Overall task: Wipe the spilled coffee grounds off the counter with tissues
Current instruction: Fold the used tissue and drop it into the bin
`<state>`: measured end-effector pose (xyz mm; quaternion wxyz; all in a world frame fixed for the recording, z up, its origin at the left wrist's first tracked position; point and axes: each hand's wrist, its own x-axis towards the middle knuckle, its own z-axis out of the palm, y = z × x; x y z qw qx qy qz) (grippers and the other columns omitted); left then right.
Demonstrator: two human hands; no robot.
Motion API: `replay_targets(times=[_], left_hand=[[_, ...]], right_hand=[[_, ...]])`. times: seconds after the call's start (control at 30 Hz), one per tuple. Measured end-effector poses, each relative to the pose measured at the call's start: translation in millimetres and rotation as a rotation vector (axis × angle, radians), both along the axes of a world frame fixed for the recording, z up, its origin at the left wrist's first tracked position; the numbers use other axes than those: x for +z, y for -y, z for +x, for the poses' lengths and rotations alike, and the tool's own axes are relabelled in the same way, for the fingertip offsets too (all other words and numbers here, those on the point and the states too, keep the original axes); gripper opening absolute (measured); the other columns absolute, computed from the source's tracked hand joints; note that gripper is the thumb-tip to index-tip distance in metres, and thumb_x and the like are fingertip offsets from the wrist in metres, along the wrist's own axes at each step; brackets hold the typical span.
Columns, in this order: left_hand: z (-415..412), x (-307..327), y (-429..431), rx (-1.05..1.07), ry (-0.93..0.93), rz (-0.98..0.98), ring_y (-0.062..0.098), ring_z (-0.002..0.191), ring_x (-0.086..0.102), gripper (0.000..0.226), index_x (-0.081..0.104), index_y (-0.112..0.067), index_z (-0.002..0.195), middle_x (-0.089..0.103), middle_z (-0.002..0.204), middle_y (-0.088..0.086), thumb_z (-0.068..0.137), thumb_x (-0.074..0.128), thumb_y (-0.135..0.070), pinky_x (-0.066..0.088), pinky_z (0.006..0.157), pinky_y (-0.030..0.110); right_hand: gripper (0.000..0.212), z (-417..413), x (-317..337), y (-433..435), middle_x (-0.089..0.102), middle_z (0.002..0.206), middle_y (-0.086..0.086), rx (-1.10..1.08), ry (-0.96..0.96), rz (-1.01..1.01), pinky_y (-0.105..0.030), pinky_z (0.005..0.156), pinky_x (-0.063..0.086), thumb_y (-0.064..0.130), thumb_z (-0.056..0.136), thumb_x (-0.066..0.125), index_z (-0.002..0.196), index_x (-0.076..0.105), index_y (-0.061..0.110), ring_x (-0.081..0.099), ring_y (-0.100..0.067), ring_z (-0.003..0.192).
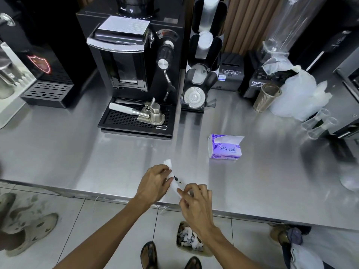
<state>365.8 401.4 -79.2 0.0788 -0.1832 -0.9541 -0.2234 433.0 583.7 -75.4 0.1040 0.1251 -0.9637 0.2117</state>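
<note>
- A white tissue (174, 185) is held between both hands just above or on the steel tabletop (97, 162), near its front edge; whether it touches the surface cannot be told.
- The left hand (153, 183) is curled around the tissue's upper end, its fingers (163, 171) bent and closed on the paper, with a white corner sticking out beyond them.
- The tissue's lower end is pinched by the right hand (196, 202) between the thumb and the bent fingers.
- Dark coffee grounds (176, 178) are seen as a small clump on the tissue, in the gap between the two hands.
- A purple tissue pack (225, 147) lies on the tabletop beyond and to the right of the hands, its top torn open, with a sheet standing up.
- A black espresso machine (132, 65) stands at the back, with a portafilter (139, 113) laid on its drip tray (134, 131).
- A ribbed metal cup (267, 98) stands at the back right.
- On the floor (116, 220) below the right forearm, a bin (189, 237) holding crumpled white tissues is seen.
</note>
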Motion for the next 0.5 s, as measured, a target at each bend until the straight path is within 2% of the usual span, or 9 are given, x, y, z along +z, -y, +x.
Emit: replay_targets(times=[0.13, 0.33, 0.4, 0.5], left_hand=[[0.0, -5.5, -13.8, -0.010, -0.035, 0.038, 0.023, 0.088, 0.065, 0.018, 0.074, -0.009, 0.093, 0.068, 0.098, 0.003, 0.079, 0.075, -0.020, 0.054, 0.078, 0.034], [-0.4, -10.2, -19.9, -0.020, -0.055, 0.081, 0.022, 0.088, 0.065, 0.016, 0.075, -0.009, 0.093, 0.069, 0.097, 0.002, 0.079, 0.076, -0.017, 0.054, 0.080, 0.034], [-1.2, -11.0, -18.5, -0.021, -0.058, 0.083, 0.021, 0.091, 0.065, 0.015, 0.075, -0.011, 0.092, 0.070, 0.098, 0.001, 0.079, 0.077, -0.018, 0.054, 0.081, 0.034], [-0.7, -12.1, -15.2, -0.020, -0.065, 0.077, 0.020, 0.096, 0.065, 0.016, 0.076, -0.013, 0.093, 0.072, 0.099, -0.001, 0.078, 0.078, -0.018, 0.053, 0.085, 0.033]], right_hand=[[0.043, -6.4, 1.5, -16.8, 0.056, 0.098, 0.011, -0.087, 0.002, -0.035, -0.030, 0.070, 0.029, 0.004, 0.071, 0.073, 0.099, 0.074, 0.036, 0.042, -0.016, 0.088], [0.034, -32.9, -0.2, -22.7, 0.058, 0.088, 0.008, -0.182, 0.038, -0.130, -0.028, 0.072, 0.041, -0.002, 0.071, 0.073, 0.089, 0.078, 0.027, 0.044, -0.015, 0.080], [0.028, -40.2, 1.3, -17.0, 0.060, 0.086, 0.005, -0.190, 0.053, -0.165, -0.030, 0.072, 0.050, 0.000, 0.072, 0.072, 0.088, 0.078, 0.022, 0.049, -0.017, 0.077], [0.019, -46.2, 2.5, -8.3, 0.062, 0.085, 0.002, -0.219, 0.095, -0.201, -0.025, 0.071, 0.053, 0.012, 0.071, 0.075, 0.090, 0.078, 0.015, 0.054, -0.018, 0.080]])
